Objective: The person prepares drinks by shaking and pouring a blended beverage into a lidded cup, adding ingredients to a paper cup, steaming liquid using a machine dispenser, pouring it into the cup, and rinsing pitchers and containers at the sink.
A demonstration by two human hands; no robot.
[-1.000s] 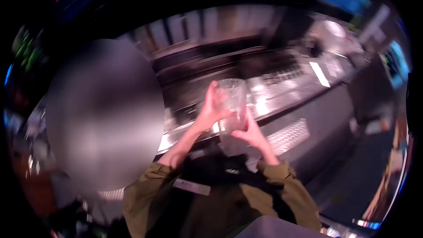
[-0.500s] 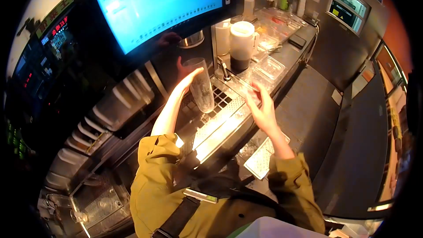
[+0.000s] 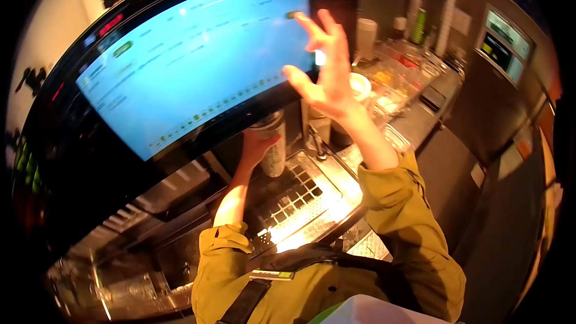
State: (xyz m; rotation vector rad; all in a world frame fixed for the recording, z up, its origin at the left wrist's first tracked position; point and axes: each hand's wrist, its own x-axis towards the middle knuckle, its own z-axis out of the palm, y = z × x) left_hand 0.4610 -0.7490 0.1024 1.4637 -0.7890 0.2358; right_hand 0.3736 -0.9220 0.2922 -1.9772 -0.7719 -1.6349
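Blue light fills a large screen [image 3: 192,66] that leans across the upper left of the view, with lines of small text and a row of icons along its lower edge. We record the right hand [image 3: 329,75] raised before the right side of that screen, its fingers spread wide and holding nothing; the index fingertip lies over a small green mark near the screen's edge, though we cannot tell whether it touches the glass. We find the left hand [image 3: 259,147] lower down, below the screen, its fingers wrapped round a tall clear cup [image 3: 275,159], which stands nearly upright with its upper end partly covered by the screen. We cannot tell whether the cup's base is held clear or rests on anything; it appears just beside a grid [image 3: 294,201] set in the metal bench [image 3: 318,216], which is brightly lit at its near side. Behind the right forearm we note a white-topped jug [image 3: 361,87], partly hidden. Farther along the bench lie clear trays [image 3: 393,81] and a dark flat object [image 3: 431,99], with a stack of green cups [image 3: 418,27] near the wall. Both sleeves [image 3: 399,198] are mustard-coloured and turned back.
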